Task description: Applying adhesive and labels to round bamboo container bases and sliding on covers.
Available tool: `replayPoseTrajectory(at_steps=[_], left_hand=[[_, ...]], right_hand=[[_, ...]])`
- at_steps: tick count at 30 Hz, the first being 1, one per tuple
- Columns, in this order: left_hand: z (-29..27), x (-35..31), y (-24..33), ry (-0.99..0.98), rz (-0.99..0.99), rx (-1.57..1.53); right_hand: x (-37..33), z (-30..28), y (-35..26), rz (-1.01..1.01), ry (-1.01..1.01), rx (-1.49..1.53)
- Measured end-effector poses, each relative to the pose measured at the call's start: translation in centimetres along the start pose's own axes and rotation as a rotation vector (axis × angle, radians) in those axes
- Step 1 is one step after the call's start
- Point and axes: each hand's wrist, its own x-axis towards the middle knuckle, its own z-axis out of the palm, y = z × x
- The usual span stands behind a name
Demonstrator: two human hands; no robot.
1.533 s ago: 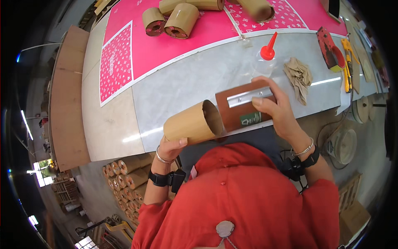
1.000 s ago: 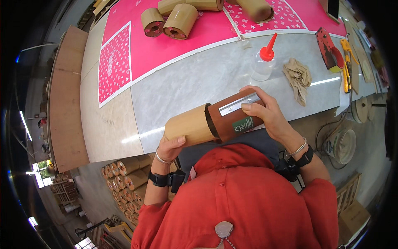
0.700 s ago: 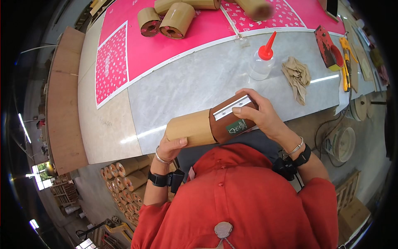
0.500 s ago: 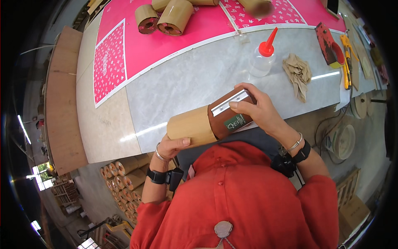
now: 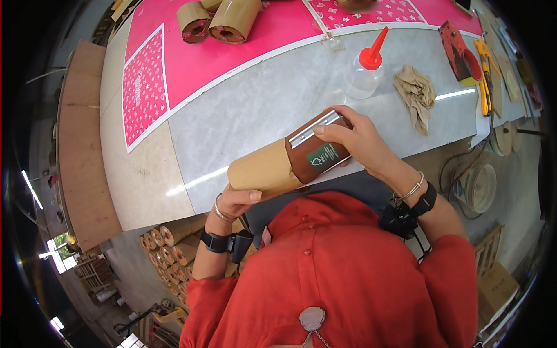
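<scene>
A brown cylinder (image 5: 301,162) reaches out of a tan kraft paper tube (image 5: 261,168), the two in one line and tilted up to the right. A silver metal strip (image 5: 301,137) and a green label (image 5: 321,155) are on the brown part. My left hand (image 5: 237,200) is closed round the paper tube's lower left end, thumb along its near side, other fingers hidden beneath. My right hand (image 5: 360,136) grips the cylinder's far right end with the thumb on the metal strip. Both are held just above the table's near edge.
Beyond, on the grey table (image 5: 255,104), stand a red-capped squeeze bottle (image 5: 364,75), a crumpled paper (image 5: 415,93), a red-black tool (image 5: 458,52) and yellow cutters (image 5: 483,81). Paper-wrapped rolls (image 5: 235,20) lie on the pink sheet (image 5: 191,64). More rolls (image 5: 168,249) are stacked below left.
The tube and cylinder have shifted slightly up and left in view along with both hands. My grip on each looks the same.
</scene>
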Motion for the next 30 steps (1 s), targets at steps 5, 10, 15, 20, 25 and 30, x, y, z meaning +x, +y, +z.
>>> replayPoseTrajectory(at_steps=[5, 10, 15, 20, 25, 30], left_hand=[[0.0, 0.2, 0.7, -0.001, -0.05, 0.035], [-0.6, 0.2, 0.9, 0.028, -0.085, 0.056], [-0.7, 0.3, 0.7, 0.01, -0.093, -0.005], [0.0, 0.3, 0.8, 0.019, -0.097, 0.077], [-0.5, 0.3, 0.6, -0.003, -0.082, 0.056], [-0.7, 0.1, -0.3, -0.056, 0.009, -0.062]], right_hand=[[-0.2, 0.3, -1.4, 0.142, -0.017, -0.017], [-0.3, 0.4, -1.5, 0.173, 0.0, -0.015], [-0.6, 0.5, -1.1, 0.195, 0.014, -0.001], [-0.5, -0.1, -1.5, 0.239, -0.03, -0.007], [-0.4, 0.4, -1.9, 0.26, -0.012, -0.019], [-1.6, 1.1, -0.8, 0.02, 0.06, -0.038]])
